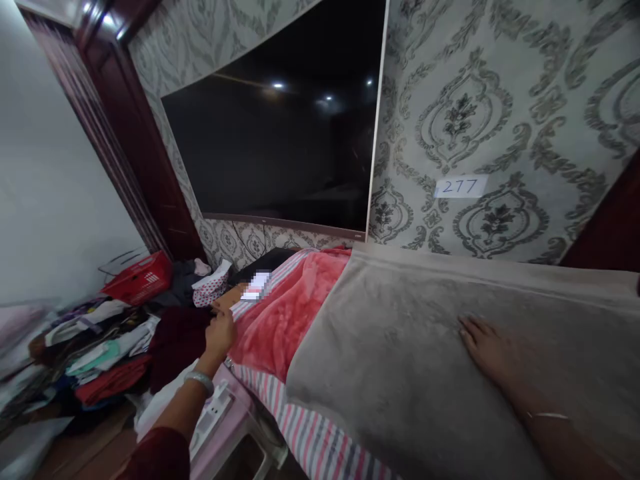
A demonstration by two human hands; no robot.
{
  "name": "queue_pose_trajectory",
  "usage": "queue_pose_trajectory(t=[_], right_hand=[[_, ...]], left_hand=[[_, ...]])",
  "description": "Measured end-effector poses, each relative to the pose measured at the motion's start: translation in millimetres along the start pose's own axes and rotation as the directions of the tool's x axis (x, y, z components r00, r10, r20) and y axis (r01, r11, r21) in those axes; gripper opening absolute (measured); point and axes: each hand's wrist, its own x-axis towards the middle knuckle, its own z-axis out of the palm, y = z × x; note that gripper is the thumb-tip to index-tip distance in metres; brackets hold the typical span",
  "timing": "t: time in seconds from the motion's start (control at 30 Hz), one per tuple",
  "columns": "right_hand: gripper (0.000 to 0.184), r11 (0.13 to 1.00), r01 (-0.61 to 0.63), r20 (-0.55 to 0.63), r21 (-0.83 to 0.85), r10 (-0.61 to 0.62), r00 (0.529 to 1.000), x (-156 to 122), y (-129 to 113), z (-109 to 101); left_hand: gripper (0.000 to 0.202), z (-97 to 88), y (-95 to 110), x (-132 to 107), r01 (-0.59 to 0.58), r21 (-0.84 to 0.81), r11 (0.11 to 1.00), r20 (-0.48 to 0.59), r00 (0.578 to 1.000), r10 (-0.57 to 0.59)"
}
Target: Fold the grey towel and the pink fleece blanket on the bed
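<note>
A grey plush blanket (380, 333) lies spread over the right part of the surface before me. My right hand (487, 347) rests flat on it, fingers stretched out. Under the grey blanket's left edge shows a coral-red fleece blanket (305, 300), and beneath both is a pink, grey and white striped cloth (320, 433). My left hand (221, 331) is at the left edge of the red blanket, its fingers curled closed; what they grip, if anything, is hidden. Just beyond it are a flat tan piece (231, 297) and a blurred-out bright screen (257, 285).
A large dark television (290, 127) hangs on the patterned wall, with a paper marked 277 (461, 186) to its right. At left are heaped clothes (105, 347), a red basket (140, 277) and a pink stool (233, 427) with a white power strip (213, 413).
</note>
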Motion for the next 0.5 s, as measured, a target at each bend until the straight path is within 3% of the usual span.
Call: queue_pose_trajectory(t=[0.07, 0.2, 0.33, 0.5], right_hand=[[0.065, 1.0, -0.001, -0.003, -0.004, 0.001, 1.0, 0.2, 0.0, -0.4], [0.062, 1.0, -0.006, -0.018, 0.001, 0.006, 1.0, -0.3, 1.0, 0.5], [0.064, 1.0, 0.009, -0.024, 0.007, -0.009, 1.0, -0.5, 3.1, 4.4], [0.069, 1.0, 0.004, -0.035, 0.017, -0.003, 0.999, 0.1, 7.1, 10.8]], left_hand=[[0.029, 1.8, 11.9, -8.0, -0.085, -0.026, 0.996, -0.028, 0.996, 0.084], [0.027, 10.3, 44.4, -7.0, -0.255, -0.161, 0.953, 0.028, 0.964, 0.263], [0.035, 20.9, 71.2, 24.9, -0.189, -0.264, 0.946, 0.085, 0.972, 0.218], [0.029, 26.9, 97.4, 76.5, -0.039, -0.395, 0.918, 0.173, 0.978, 0.117]])
